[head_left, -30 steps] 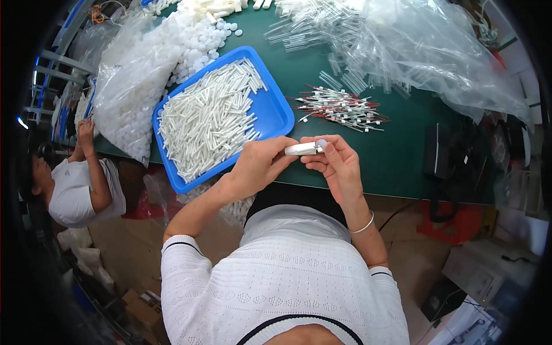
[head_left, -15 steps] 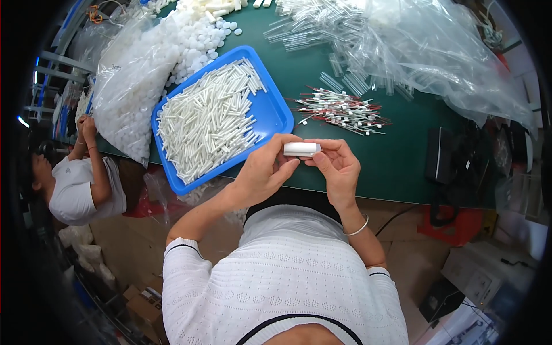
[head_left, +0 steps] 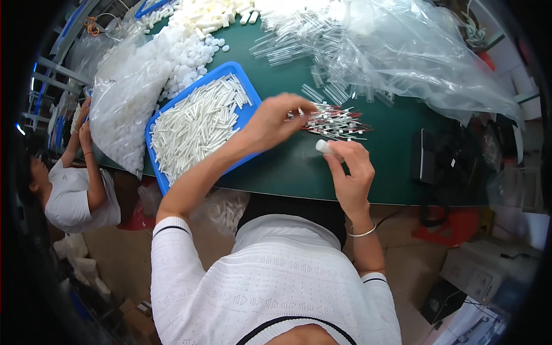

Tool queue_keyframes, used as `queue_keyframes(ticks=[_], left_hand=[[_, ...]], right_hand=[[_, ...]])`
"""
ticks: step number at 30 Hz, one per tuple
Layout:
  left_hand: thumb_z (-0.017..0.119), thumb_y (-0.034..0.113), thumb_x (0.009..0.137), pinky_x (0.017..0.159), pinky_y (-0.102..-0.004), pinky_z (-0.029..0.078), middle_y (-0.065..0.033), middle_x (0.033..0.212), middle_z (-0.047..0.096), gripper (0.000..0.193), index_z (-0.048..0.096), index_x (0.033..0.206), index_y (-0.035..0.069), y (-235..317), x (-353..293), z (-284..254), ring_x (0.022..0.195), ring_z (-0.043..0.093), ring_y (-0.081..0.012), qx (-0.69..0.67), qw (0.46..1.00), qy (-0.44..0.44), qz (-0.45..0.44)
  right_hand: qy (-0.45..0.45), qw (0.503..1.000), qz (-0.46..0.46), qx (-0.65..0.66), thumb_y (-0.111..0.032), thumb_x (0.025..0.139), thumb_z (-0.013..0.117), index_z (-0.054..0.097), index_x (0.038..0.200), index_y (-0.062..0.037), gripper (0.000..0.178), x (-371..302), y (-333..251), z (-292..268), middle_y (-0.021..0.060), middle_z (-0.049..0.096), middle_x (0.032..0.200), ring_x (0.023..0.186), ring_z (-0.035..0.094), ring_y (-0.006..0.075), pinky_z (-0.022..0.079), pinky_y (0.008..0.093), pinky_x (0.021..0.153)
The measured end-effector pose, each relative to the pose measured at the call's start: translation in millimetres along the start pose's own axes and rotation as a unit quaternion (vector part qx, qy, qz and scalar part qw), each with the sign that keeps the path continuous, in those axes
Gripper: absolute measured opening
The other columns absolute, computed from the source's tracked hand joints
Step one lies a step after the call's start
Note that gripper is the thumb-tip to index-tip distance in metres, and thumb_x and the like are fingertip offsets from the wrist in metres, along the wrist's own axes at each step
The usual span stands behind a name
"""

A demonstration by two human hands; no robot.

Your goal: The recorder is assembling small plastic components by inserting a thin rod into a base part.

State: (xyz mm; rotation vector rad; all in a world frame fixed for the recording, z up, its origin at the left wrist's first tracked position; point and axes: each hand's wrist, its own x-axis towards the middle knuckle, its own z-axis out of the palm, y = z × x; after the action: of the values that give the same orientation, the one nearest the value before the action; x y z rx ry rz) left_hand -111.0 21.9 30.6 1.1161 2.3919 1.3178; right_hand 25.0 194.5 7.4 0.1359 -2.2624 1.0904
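My right hand (head_left: 355, 167) pinches a short white cylinder (head_left: 323, 146) between thumb and fingertips, just above the near side of the green table. My left hand (head_left: 279, 122) reaches over the left end of a loose pile of thin white-and-red sticks (head_left: 339, 123) with small white blocks on them. Its thumb and fingers are parted around the pile's edge, and nothing plainly shows in its grasp. Left of it, partly under my left forearm, lies a blue tray (head_left: 251, 92) heaped with thin white tubes (head_left: 198, 121).
Clear plastic tubes (head_left: 287, 43) spill from a large clear bag (head_left: 414, 52) at the far right. A bag of white round caps (head_left: 123, 109) stands at the left. A black device (head_left: 424, 155) sits on the right. Another person (head_left: 77, 190) works at the far left.
My left hand has let go of the white cylinder and moved up to the stick pile. My right hand keeps the cylinder and has shifted right, tilting it.
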Motion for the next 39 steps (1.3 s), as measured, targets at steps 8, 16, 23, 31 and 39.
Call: queue_keyframes(ticks=[8, 16, 23, 31, 39], left_hand=[[0.072, 0.007, 0.072, 0.082, -0.0350, 0.044, -0.0068, 0.089, 0.055, 0.020, 0.066, 0.091, 0.007, -44.8, 60.6, 8.3, 0.092, 0.049, -0.0251, 0.329, 0.932, 0.016, 0.151], [0.054, 0.011, 0.097, 0.081, -0.0253, 0.046, -0.0052, 0.099, 0.060, 0.027, 0.048, 0.121, 0.002, 21.7, -44.6, 16.5, 0.093, 0.056, -0.0106, -0.295, 0.938, -0.160, -0.083], [0.054, 0.011, 0.097, 0.083, -0.0239, 0.044, -0.0044, 0.105, 0.059, 0.029, 0.051, 0.124, 0.001, 20.5, -70.8, 21.5, 0.097, 0.054, -0.0091, -0.343, 0.913, -0.185, -0.123], [0.060, 0.010, 0.092, 0.072, -0.0296, 0.049, -0.0106, 0.087, 0.066, 0.021, 0.058, 0.111, 0.001, 30.5, -90.7, 24.5, 0.078, 0.063, -0.0164, -0.192, 0.972, -0.116, -0.062], [0.045, 0.024, 0.101, 0.060, -0.0323, 0.041, -0.0060, 0.068, 0.051, 0.028, 0.060, 0.105, 0.001, 34.3, -104.9, 35.0, 0.062, 0.048, -0.0159, -0.259, 0.948, -0.132, -0.131]], right_hand=[[-0.037, 0.993, 0.081, 0.083, -0.003, 0.078, 0.072, 0.067, 0.101, -0.0047, 0.024, -8.8, -5.2, -16.3, 0.0097, 0.067, 0.092, 0.078, 0.065, 0.0247, 0.051, 0.0319, 0.067], [-0.056, 0.987, 0.069, 0.137, -0.001, 0.079, 0.072, 0.066, 0.103, -0.0021, 0.025, 1.1, -10.1, -27.3, 0.0095, 0.066, 0.091, 0.078, 0.063, 0.0196, 0.050, 0.0288, 0.068], [-0.142, 0.977, 0.070, 0.142, 0.000, 0.076, 0.072, 0.068, 0.100, -0.0028, 0.024, -10.2, -13.7, -21.5, 0.0096, 0.064, 0.086, 0.074, 0.063, 0.0217, 0.050, 0.0310, 0.065], [-0.212, 0.974, -0.019, 0.080, -0.009, 0.073, 0.076, 0.057, 0.107, -0.0021, 0.040, -7.9, -27.2, -17.4, 0.0109, 0.062, 0.087, 0.075, 0.061, 0.0288, 0.049, 0.0367, 0.064], [-0.295, 0.897, 0.182, 0.274, -0.002, 0.085, 0.067, 0.062, 0.100, 0.0017, 0.017, -24.3, -21.4, -21.3, 0.0051, 0.065, 0.078, 0.066, 0.061, 0.0078, 0.050, 0.0223, 0.060]])
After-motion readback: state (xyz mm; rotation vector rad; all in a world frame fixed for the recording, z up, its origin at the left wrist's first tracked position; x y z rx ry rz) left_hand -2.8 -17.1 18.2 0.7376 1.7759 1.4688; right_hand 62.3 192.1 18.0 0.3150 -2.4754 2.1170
